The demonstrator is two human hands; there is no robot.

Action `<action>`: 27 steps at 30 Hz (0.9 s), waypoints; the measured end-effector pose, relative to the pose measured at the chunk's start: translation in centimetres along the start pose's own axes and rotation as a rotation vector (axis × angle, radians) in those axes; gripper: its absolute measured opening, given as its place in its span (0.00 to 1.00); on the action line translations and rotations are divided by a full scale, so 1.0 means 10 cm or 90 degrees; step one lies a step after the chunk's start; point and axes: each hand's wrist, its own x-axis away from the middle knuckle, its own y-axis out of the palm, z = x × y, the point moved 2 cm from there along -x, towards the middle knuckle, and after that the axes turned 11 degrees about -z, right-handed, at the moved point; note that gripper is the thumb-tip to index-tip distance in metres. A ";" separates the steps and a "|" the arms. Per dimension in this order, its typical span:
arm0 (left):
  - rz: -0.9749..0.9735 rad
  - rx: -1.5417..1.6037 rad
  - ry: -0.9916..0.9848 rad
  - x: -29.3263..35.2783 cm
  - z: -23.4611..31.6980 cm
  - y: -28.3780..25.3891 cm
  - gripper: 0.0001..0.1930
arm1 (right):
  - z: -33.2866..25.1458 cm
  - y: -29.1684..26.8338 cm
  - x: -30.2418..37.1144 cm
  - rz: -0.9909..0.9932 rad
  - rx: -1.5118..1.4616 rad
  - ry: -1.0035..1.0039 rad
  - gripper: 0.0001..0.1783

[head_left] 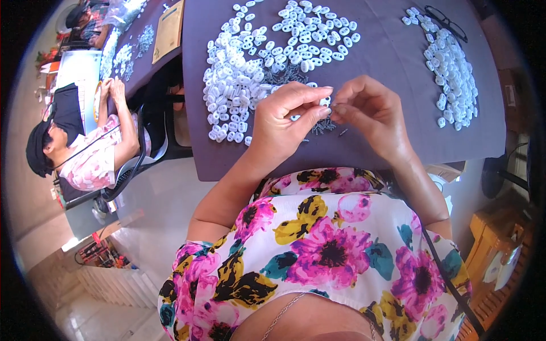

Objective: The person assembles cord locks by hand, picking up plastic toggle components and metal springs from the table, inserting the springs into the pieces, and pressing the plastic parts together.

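My left hand [287, 116] is closed, its thumb and forefinger pinching a small white oval plastic piece with two dark holes [325, 102]. My right hand [372, 113] is right beside it, thumb and fingertips pressed together close to the piece. Whatever those right fingertips hold is too small to make out. Under and behind my hands lies a heap of small grey screw-like metal pieces [284, 76], partly hidden by them. To the left is a large pile of similar white ovals [224, 96], and more are spread at the far side [310, 40].
On the right of the brown-covered table [392, 62] sits another pile of white pieces [454, 79], with black-framed glasses [446, 24] beyond it. At the left, a seated co-worker [85, 148] handles something at a neighbouring table. A wooden chair [495, 244] stands at the lower right.
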 end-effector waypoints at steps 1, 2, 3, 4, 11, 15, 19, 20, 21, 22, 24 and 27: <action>0.005 -0.004 0.007 0.00 0.00 0.01 0.15 | -0.01 0.01 0.00 0.000 0.004 0.005 0.07; 0.005 -0.004 0.007 -0.01 0.00 0.01 0.15 | -0.01 0.01 -0.01 0.000 0.004 0.005 0.07; 0.002 -0.001 0.007 -0.01 0.00 0.02 0.15 | -0.01 0.01 -0.01 0.000 0.000 0.010 0.07; 0.000 0.003 0.006 -0.01 0.00 0.02 0.15 | 0.00 0.01 -0.01 0.001 -0.004 0.015 0.07; -0.010 -0.035 0.006 0.00 0.01 0.02 0.16 | 0.02 0.01 -0.01 0.007 0.013 0.009 0.09; -0.012 -0.033 0.003 0.00 -0.01 0.01 0.16 | 0.02 0.00 -0.01 -0.003 0.022 0.016 0.10; -0.010 -0.005 0.006 -0.01 -0.02 0.01 0.16 | 0.01 0.00 -0.01 0.001 0.012 0.015 0.10; -0.011 -0.005 0.006 -0.01 -0.02 0.01 0.16 | 0.01 -0.01 -0.01 0.002 0.012 0.015 0.10; -0.012 -0.006 0.002 -0.01 -0.01 0.01 0.16 | 0.01 -0.01 -0.01 -0.002 0.019 0.017 0.10; -0.012 -0.008 -0.002 -0.01 -0.01 0.01 0.16 | 0.02 -0.01 -0.01 -0.006 0.025 0.018 0.10; -0.013 -0.007 0.001 -0.01 -0.02 0.00 0.16 | 0.01 -0.01 -0.02 -0.004 0.026 0.021 0.10; -0.012 0.002 0.001 -0.01 -0.02 0.00 0.16 | 0.01 -0.01 -0.02 0.003 0.018 0.029 0.10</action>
